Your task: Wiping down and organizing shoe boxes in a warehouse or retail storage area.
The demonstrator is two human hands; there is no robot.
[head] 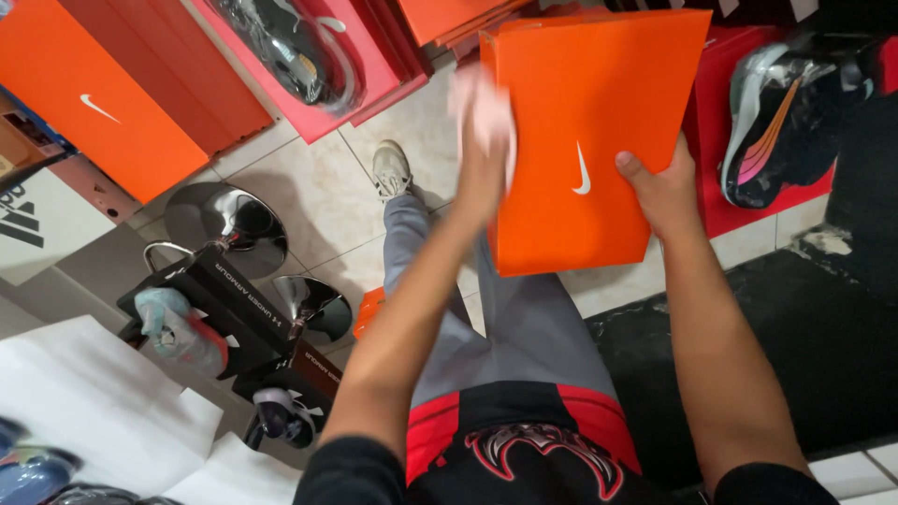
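Both hands on one orange shoebox lid [585,112], held up over the tiled floor [318,196]. Right hand [662,192] grips its lower edge, thumb on top. Left hand [482,140] is blurry, can't tell its fingers. Black shoe [772,122] sits just right.

Left arm: bare forearm, extended forward and up from lower centre, elbow slightly bent. Left hand [484,150]: raised, back towards the camera, fingers blurred; whether they are closed cannot be told. Right arm: bare forearm, extended forward from the lower right, nearly straight. Right hand [662,192]: back towards the camera, thumb lying forward on top, remaining fingers hidden underneath in a clamping grip. Both sleeves short, black, seen at the bottom edge
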